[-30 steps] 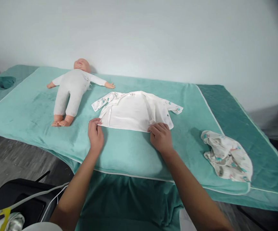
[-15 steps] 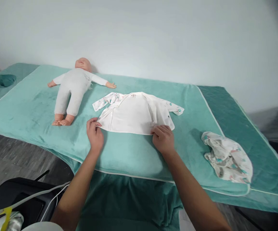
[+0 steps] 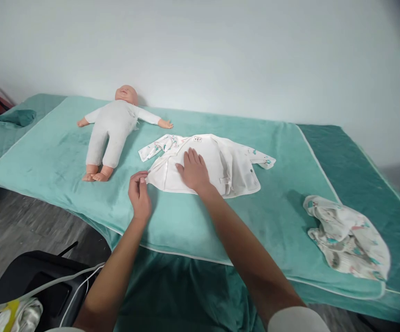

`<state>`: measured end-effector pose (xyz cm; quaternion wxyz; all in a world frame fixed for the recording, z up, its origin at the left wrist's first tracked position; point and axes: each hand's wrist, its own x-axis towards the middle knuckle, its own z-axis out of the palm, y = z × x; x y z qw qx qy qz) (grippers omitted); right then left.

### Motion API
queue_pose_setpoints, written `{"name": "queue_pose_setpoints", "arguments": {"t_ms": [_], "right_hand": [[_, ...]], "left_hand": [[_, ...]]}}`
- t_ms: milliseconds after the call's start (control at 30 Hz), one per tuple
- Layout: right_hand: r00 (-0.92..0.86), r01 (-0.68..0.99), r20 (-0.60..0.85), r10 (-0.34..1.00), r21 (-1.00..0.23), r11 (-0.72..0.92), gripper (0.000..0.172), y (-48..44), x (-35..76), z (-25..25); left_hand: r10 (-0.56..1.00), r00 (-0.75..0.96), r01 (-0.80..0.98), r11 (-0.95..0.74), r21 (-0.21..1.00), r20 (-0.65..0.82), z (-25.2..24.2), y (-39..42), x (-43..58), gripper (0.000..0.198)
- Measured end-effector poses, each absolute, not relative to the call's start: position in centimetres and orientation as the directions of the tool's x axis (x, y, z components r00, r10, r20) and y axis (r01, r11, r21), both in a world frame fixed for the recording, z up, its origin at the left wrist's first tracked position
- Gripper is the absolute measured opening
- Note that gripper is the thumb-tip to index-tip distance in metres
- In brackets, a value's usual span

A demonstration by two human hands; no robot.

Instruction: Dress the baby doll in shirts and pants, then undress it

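Well, the white shirt (image 3: 217, 161) runs crosswise, collar (image 3: 198, 139) pointing away; left hand (image 3: 139, 196) pinching its lower corner; right hand (image 3: 195, 171) open, palm down, hiding cloth beneath.

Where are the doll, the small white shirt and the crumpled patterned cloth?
Doll (image 3: 114, 119): head view, on its white torso.
Small white shirt (image 3: 215, 162): head view, on its plain inner side.
Crumpled patterned cloth (image 3: 356, 240): head view, on its middle folds.

l hand (image 3: 140, 196) in pinch grip; r hand (image 3: 195, 171) flat, palm down; 2 bare forearms (image 3: 246, 240) angled fwd.
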<state>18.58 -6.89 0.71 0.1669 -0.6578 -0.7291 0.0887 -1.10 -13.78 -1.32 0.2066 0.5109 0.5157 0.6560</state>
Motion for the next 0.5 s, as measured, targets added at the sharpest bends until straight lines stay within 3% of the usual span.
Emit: {"name": "queue_pose_setpoints", "arguments": {"t_ms": [100, 200, 333, 500], "right_hand": [[-0.142, 0.945, 0.084, 0.986, -0.286, 0.161, 0.074, -6.3, 17.6, 0.3], [-0.16, 0.949, 0.084, 0.984, -0.263, 0.177, 0.075, -6.8, 17.7, 0.0], [-0.156, 0.952, 0.08, 0.984, -0.252, 0.172, 0.076, -6.4, 18.1, -0.1], [-0.177, 0.95, 0.06, 0.982, -0.251, 0.187, 0.075, -3.8, 18.6, -0.2]], "left_hand": [[0.825, -0.411, 0.312, -0.272, 0.91, 0.387, -1.4, -12.8, -1.4, 0.024], [0.836, -0.407, 0.455, -0.164, 0.875, 0.368, -1.4, -9.7, -2.2, 0.011], [0.888, -0.3, 0.697, -0.046, 0.716, 0.349, -1.0, -5.0, -3.3, 0.037], [0.907, -0.131, 0.782, -0.154, 0.604, 0.401, -1.0, -1.5, -4.7, 0.024]]}}
